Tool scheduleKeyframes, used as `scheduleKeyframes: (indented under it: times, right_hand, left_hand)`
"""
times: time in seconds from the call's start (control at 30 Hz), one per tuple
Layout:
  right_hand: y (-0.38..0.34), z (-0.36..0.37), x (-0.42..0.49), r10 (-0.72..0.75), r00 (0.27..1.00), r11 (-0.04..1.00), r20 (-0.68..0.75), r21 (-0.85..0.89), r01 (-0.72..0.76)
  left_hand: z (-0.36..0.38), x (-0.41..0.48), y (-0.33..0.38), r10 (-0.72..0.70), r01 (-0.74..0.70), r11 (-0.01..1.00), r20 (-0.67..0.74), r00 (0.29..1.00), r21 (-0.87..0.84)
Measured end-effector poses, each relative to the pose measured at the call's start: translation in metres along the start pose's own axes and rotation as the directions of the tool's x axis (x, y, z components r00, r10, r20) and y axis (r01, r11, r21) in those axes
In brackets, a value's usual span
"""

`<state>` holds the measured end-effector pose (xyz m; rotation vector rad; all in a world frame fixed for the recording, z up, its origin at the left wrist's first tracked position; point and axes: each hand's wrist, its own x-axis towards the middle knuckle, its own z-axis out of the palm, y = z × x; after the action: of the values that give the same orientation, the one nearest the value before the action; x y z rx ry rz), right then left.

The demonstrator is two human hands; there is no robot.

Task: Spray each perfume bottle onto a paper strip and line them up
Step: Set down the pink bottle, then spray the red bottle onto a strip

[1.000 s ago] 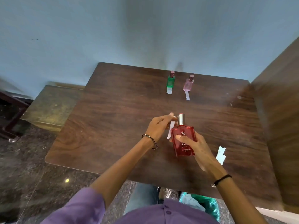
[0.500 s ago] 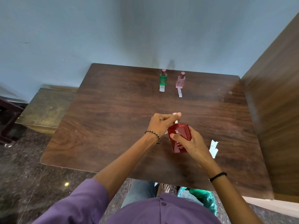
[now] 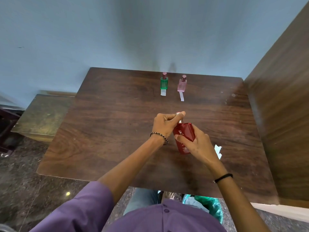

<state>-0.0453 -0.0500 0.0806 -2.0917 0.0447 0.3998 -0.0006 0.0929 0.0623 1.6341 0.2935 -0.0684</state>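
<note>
Nearest the body, a purple shirt (image 3: 160,220) fills the lower edge, with a green plastic bag (image 3: 210,206) on the floor under the table's near edge. Above the dark wooden table (image 3: 108,131), the right hand (image 3: 199,144) wraps the red perfume bottle (image 3: 184,136) around its body, thumb across the front, holding it tilted. The left hand (image 3: 165,124) is curled over the bottle's silver top, fingers pressed together there; whether a paper strip is pinched inside cannot be told. Loose white paper strips (image 3: 218,151) lie just beside the right hand, partly hidden by it. Farther back stand a green bottle (image 3: 164,82) and a pink bottle (image 3: 182,84), each with a strip (image 3: 163,92) in front. A brown wooden panel (image 3: 284,106) borders the table's right side; a pale blue wall (image 3: 117,30) rises behind.
</note>
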Motion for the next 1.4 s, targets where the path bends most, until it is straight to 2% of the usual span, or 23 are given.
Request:
scheduleKeyframes:
  times: [0.07,0.13,0.2,0.3,0.4,0.5,0.57,0.63,0.67,0.73,0.8,0.87,0.93,1.03,1.2,1.4]
  right_hand:
    - [0.0,-0.006,-0.001,0.047,0.985,0.955,0.163,0.281,-0.092]
    - [0.003,-0.009,-0.007,0.057,0.958,0.861,0.28,0.472,-0.189]
    - [0.007,-0.01,-0.014,0.056,0.944,0.772,0.324,0.585,-0.247]
    - [0.014,-0.009,-0.021,0.064,0.934,0.591,0.352,0.741,-0.32]
    - [0.017,-0.008,-0.022,0.009,0.931,0.449,0.365,0.83,-0.33]
    - [0.018,-0.012,-0.018,-0.077,0.926,0.411,0.37,0.858,-0.308]
    - [0.017,-0.014,-0.015,-0.08,0.935,0.386,0.346,0.875,-0.291]
    - [0.016,-0.016,-0.011,-0.078,0.949,0.412,0.306,0.877,-0.249]
    - [0.014,-0.017,-0.009,-0.081,0.955,0.459,0.285,0.861,-0.218]
    - [0.009,-0.018,-0.007,-0.058,0.973,0.622,0.223,0.771,-0.14]
    - [0.003,-0.018,-0.005,-0.027,0.995,0.841,0.097,0.541,-0.03]
    - [-0.001,-0.016,-0.004,-0.085,0.996,0.969,-0.018,0.231,0.087]
    - [-0.001,-0.012,-0.002,-0.141,0.987,0.989,-0.076,0.036,0.144]
    - [0.003,-0.008,0.002,-0.162,0.98,0.983,-0.118,-0.113,0.148]
    - [0.011,-0.005,0.008,-0.179,0.968,0.963,-0.175,-0.233,0.136]
    - [0.017,-0.004,0.012,-0.195,0.96,0.954,-0.202,-0.267,0.138]
  left_hand:
    - [-0.003,0.001,0.008,-0.054,0.051,0.99,-0.018,0.998,-0.132]
    - [-0.012,0.009,0.017,-0.121,0.115,0.96,-0.007,0.993,-0.256]
    - [-0.023,0.017,0.026,-0.151,0.159,0.954,0.05,0.987,-0.256]
    - [-0.03,0.023,0.029,-0.162,0.172,0.972,0.074,0.984,-0.163]
    - [-0.026,0.021,0.029,-0.168,0.175,0.967,0.054,0.984,-0.184]
    - [-0.018,0.02,0.025,-0.2,0.205,0.957,0.047,0.979,-0.205]
    - [-0.014,0.019,0.025,-0.23,0.233,0.947,0.043,0.972,-0.221]
    - [-0.01,0.018,0.026,-0.255,0.26,0.932,0.051,0.965,-0.254]
    - [-0.008,0.017,0.027,-0.268,0.273,0.925,0.055,0.962,-0.264]
    - [-0.006,0.017,0.028,-0.291,0.297,0.915,0.063,0.955,-0.274]
    - [-0.002,0.017,0.029,-0.31,0.316,0.905,0.067,0.948,-0.285]
    - [0.001,0.016,0.03,-0.319,0.324,0.903,0.063,0.946,-0.282]
    - [0.006,0.015,0.031,-0.321,0.327,0.904,0.068,0.945,-0.277]
    - [0.01,0.013,0.034,-0.329,0.337,0.892,0.081,0.941,-0.301]
    - [0.015,0.016,0.037,-0.343,0.347,0.886,0.068,0.937,-0.306]
    - [0.022,0.02,0.036,-0.35,0.355,0.89,0.071,0.934,-0.285]
